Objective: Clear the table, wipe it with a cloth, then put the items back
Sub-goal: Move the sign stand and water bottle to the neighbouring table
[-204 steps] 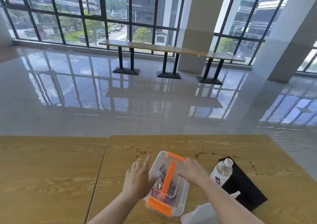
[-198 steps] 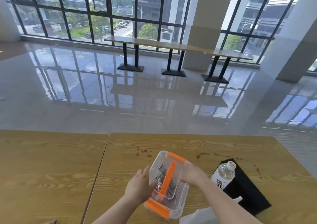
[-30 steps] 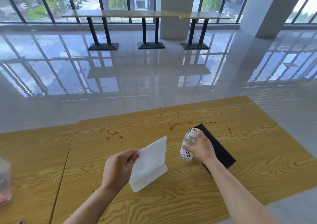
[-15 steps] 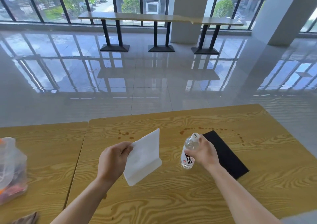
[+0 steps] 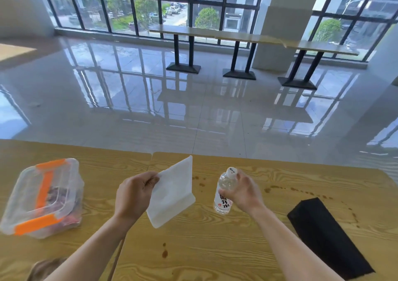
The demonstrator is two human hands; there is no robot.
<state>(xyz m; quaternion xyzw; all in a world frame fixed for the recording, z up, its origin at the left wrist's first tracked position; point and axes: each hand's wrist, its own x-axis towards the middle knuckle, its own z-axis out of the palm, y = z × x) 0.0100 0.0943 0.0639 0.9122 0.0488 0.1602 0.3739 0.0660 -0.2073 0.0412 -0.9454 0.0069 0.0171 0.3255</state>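
While a black cloth (image 5: 329,237) lies flat nearest, off to the right of the right hand (image 5: 243,191), that hand's wrapped round the upper half of an upright water bottle (image 5: 225,191). Left hand (image 5: 134,196) pinches the corner of a white folded stand (image 5: 172,194). Clear box (image 5: 43,196) with orange clips sits left of it, and brown spill marks (image 5: 200,181) dot the table (image 5: 215,259) just past both hands.

My left hand (image 5: 134,194): forearm enters from lower left, palm turned inward, fingers (image 5: 149,178) and thumb pinching edge of white card stand (image 5: 172,192). My right hand (image 5: 244,191): forearm enters from lower right, fingers curled round water bottle (image 5: 225,192) below cap.
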